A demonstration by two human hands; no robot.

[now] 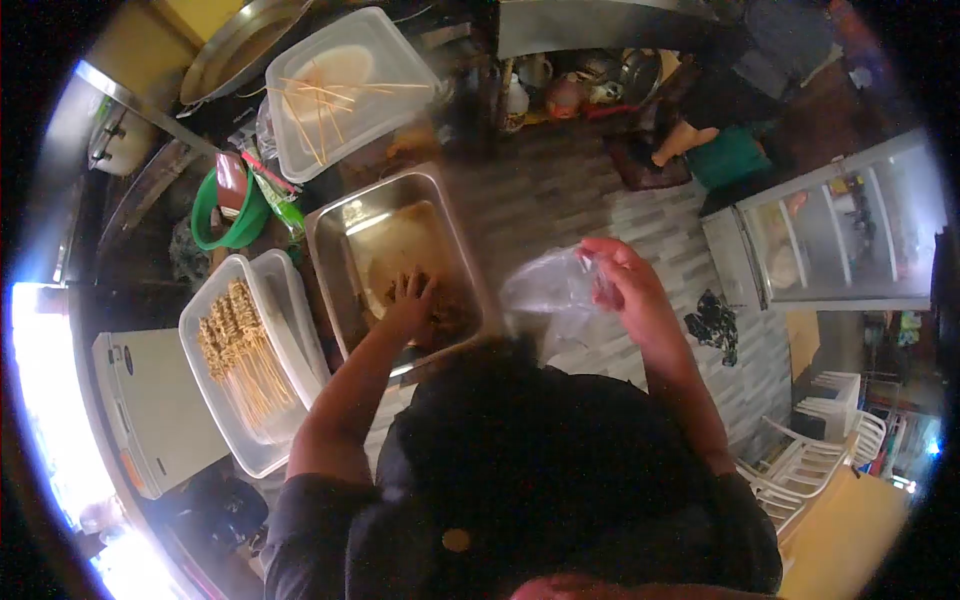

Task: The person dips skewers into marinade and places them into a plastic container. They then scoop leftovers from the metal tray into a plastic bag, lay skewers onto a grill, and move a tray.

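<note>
A deep metal tray (325, 262) stands in front of me, with brown pieces of food (452, 315) in its near right corner. My left hand (408, 303) reaches into it, fingers spread over the food. Right of the tray, my right hand (622, 275) is closed on a clear plastic bag (548, 285), which hangs above the floor. To the left, a plastic container (262, 458) holds rows of skewered food (235, 335) with the sticks pointing towards me. Several bare sticks (318, 98) lie scattered on a translucent lid or container (375, 45) beyond the tray.
A green basket (240, 232) and packets are at the left. Beyond the wooden-look floor (530, 190), a person's bare foot (685, 143) shows near a teal container (728, 158). An open fridge (830, 230) and white chairs (805, 465) stand at the right.
</note>
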